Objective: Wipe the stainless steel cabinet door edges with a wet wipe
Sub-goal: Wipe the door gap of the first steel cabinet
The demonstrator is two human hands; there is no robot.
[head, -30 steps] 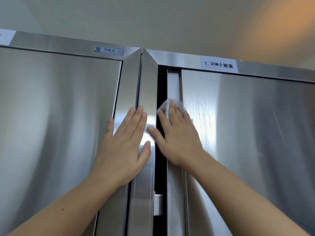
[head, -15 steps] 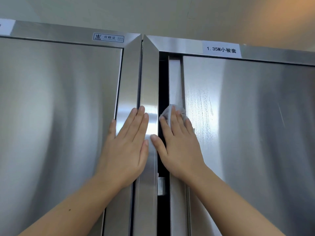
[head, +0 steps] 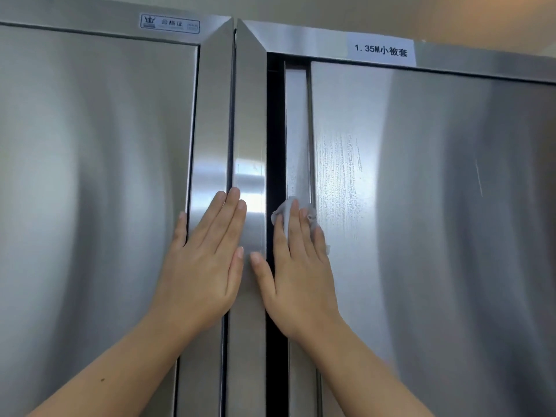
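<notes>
Wiping is judged midway, the wet wipe [head: 281, 209] pressed on the door edge [head: 296, 130] by straight right fingers [head: 297, 233]; six-o'clock strokes are needed.

Pale ceiling [head: 376, 9] overhead, warm orange glow right.

Tall stainless steel cabinets [head: 90, 176] fill the view, institutional stuff. A paper label [head: 381, 51] up top reads 1.35M small duvet cover in Chinese, so this looks like a linen store room.
</notes>
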